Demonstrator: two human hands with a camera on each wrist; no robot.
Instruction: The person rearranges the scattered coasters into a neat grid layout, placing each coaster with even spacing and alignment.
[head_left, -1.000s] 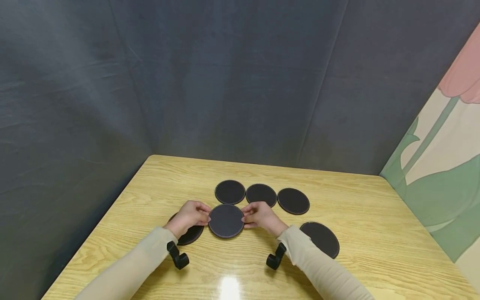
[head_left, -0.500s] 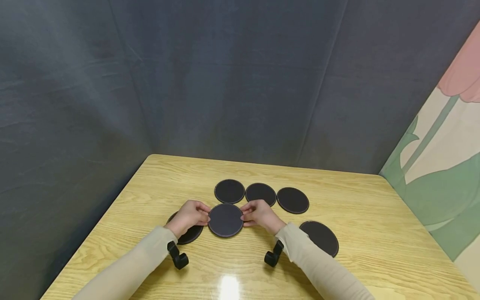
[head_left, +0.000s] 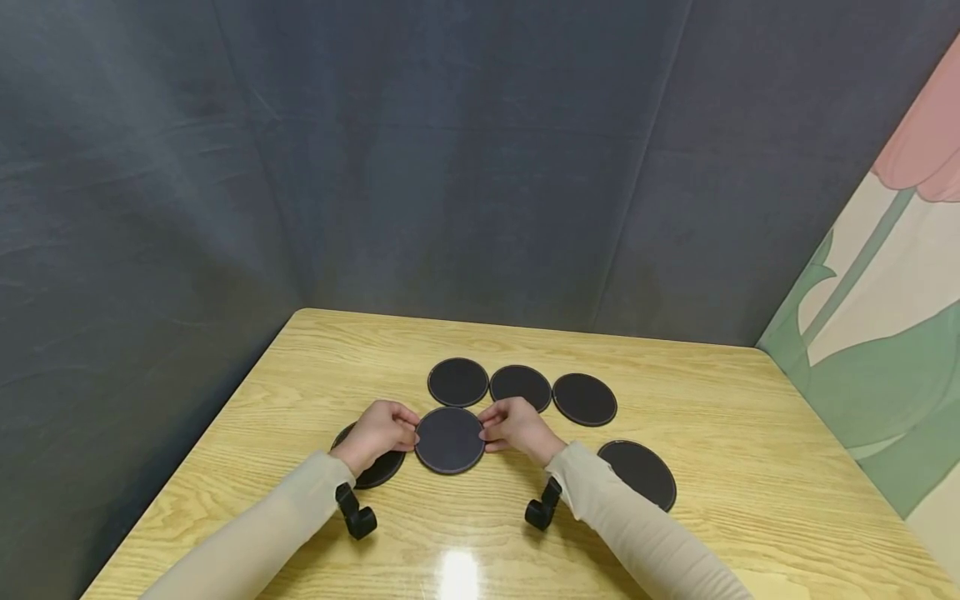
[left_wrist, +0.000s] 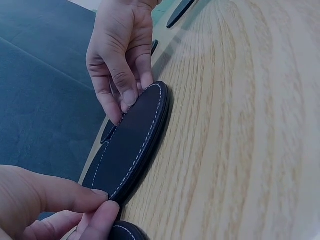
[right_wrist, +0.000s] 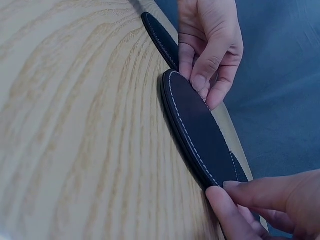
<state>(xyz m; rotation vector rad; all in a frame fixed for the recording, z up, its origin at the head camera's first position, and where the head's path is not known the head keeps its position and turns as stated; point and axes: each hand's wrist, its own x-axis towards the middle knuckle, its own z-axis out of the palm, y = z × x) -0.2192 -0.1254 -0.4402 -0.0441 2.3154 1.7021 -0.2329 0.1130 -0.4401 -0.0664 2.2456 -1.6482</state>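
Note:
A round black coaster (head_left: 450, 442) with pale stitching along its rim lies between my hands, low over the table. My left hand (head_left: 381, 433) pinches its left edge between thumb and fingers. At the opposite edge, my right hand (head_left: 519, 427) pinches it the same way. The wrist views show this coaster (left_wrist: 132, 135) with a thick, layered-looking edge; whether it is one piece or two stacked I cannot tell. Another coaster (head_left: 384, 471) sits partly hidden under my left hand.
Behind the hands, three coasters form a row: a left one (head_left: 457, 382), a middle one (head_left: 521, 387) and a right one (head_left: 585, 399). One more coaster (head_left: 640, 473) lies beside my right forearm. Dark cloth (head_left: 465, 167) hangs behind the wooden table (head_left: 750, 467).
My right wrist has shifted very slightly to the left. Both hands keep their hold on the coaster, which stays in place between them.

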